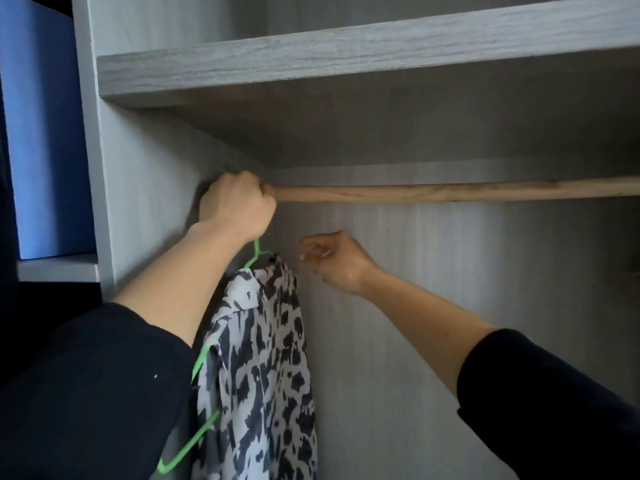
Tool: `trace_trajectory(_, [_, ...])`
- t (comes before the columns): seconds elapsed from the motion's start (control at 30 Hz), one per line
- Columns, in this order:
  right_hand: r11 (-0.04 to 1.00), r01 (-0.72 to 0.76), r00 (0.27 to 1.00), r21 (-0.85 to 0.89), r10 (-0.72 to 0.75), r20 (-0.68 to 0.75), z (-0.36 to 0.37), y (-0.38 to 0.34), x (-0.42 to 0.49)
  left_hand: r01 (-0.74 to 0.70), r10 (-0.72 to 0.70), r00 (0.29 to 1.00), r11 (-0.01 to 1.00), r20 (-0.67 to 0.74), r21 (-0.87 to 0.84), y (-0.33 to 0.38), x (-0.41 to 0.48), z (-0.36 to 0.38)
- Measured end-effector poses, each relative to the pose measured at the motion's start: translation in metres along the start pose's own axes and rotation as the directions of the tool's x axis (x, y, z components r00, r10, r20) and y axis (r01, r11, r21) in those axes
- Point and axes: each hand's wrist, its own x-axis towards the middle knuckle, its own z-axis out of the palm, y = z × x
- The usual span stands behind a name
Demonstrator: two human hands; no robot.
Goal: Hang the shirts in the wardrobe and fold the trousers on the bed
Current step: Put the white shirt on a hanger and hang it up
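Note:
A black-and-white patterned shirt point(263, 368) hangs on a green hanger point(256, 254) inside the grey wardrobe. My left hand point(235, 206) is a fist at the left end of the wooden rail point(450, 192), gripping the hanger's top; the hook itself is hidden inside the fist. A second green hanger point(188, 441) shows lower, beside the shirt's left edge. My right hand point(336, 261) hovers just right of the shirt's collar, fingers loosely curled, holding nothing.
A thick grey shelf point(346, 60) runs above the rail. The wardrobe's left side panel point(138, 202) stands close to my left hand. The rail stretches bare to the right. A blue surface point(45, 133) lies outside the wardrobe on the left.

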Motion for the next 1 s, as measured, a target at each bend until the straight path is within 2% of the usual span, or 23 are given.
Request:
trace_trajectory(0.1, [0.989,-0.01,0.997,-0.149,-0.001,-0.073,-0.045,0.017,-0.027,-0.005,0.005,1.0,1.0,-0.025,0.008,0.027,-0.015,0.013])
trace_trajectory(0.27, [0.917,-0.103,0.976,-0.385,0.019,-0.216,-0.117,0.051,-0.072,-0.221,0.214,0.975,0.967,-0.065,-0.125,0.112,-0.032,0.028])
trace_trajectory(0.43, [0.755,-0.255,0.943,-0.604,0.056,-0.328,-0.188,0.073,-0.127,-0.385,0.382,0.922,0.896,-0.058,-0.224,0.209,-0.05,0.04])
trace_trajectory(0.57, [0.567,-0.35,0.914,-0.746,0.034,-0.404,-0.24,0.084,-0.171,-0.486,0.474,0.873,0.829,-0.114,-0.277,0.274,-0.067,0.048])
trace_trajectory(0.7, [0.299,-0.46,0.879,-0.836,0.019,-0.477,-0.286,0.095,-0.207,-0.521,0.505,0.853,0.806,-0.134,-0.281,0.324,-0.077,0.061])
trace_trajectory(0.87, [-0.06,-0.547,0.836,-0.835,-0.003,-0.548,-0.325,0.105,-0.234,-0.504,0.437,0.861,0.803,-0.26,-0.318,0.345,-0.075,0.079])
trace_trajectory(1.0, [-0.222,-0.574,0.803,-0.788,0.035,-0.595,-0.338,0.117,-0.238,-0.515,0.411,0.846,0.793,-0.34,-0.325,0.345,-0.072,0.087])
